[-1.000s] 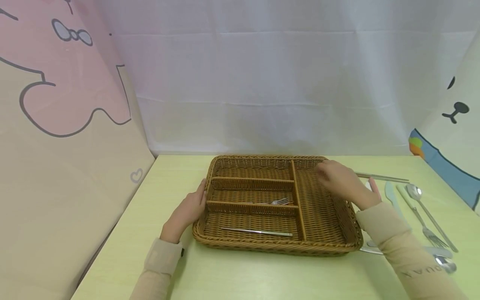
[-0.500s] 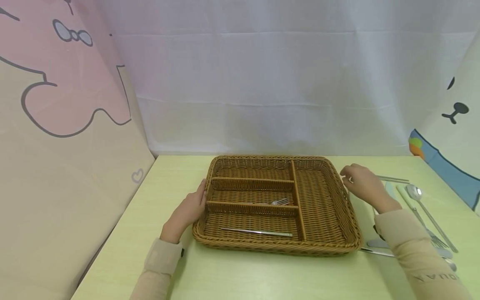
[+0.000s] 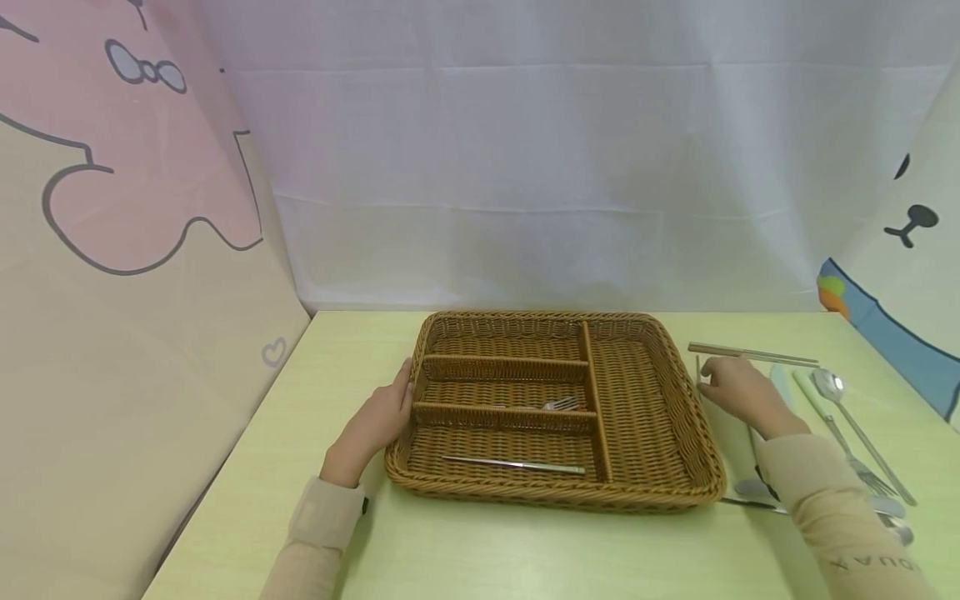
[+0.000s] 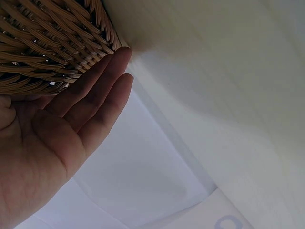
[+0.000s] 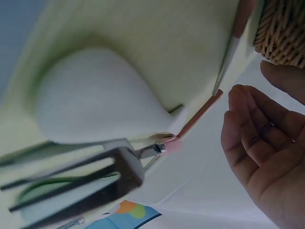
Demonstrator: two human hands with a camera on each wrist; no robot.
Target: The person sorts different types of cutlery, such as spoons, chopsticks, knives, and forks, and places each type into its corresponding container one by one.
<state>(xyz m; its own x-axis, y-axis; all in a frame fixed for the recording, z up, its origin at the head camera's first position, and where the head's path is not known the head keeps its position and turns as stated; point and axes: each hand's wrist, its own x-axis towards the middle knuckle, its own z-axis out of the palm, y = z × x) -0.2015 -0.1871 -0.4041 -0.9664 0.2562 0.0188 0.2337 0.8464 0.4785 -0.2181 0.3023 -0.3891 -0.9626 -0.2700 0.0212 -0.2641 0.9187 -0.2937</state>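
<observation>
My left hand (image 3: pixel 381 414) rests against the left side of the brown wicker basket (image 3: pixel 555 496). In the left wrist view its fingers (image 4: pixel 107 105) lie straight along the woven wall. Just right of the basket, my right hand (image 3: pixel 742 392) hovers low among loose cutlery. The right wrist view shows its fingers bent, with the thumb apart and nothing between them. A fork (image 5: pixel 121 167) with a pink neck and a white rounded piece (image 5: pixel 95 95) appear large there. Chopsticks (image 3: pixel 753 354) lie just beyond this hand in the head view.
Inside the divided basket are a small fork (image 3: pixel 561 404) and a thin silver utensil (image 3: pixel 517 463) with a pale green handle. At the right lie a spoon (image 3: pixel 828 383) and a green-handled fork (image 3: pixel 866 477). More cutlery is partly hidden under the right sleeve (image 3: pixel 817 483).
My right hand has left the basket's right compartment, moving right and then lower to the cutlery beside it. The left hand and basket have stayed in place.
</observation>
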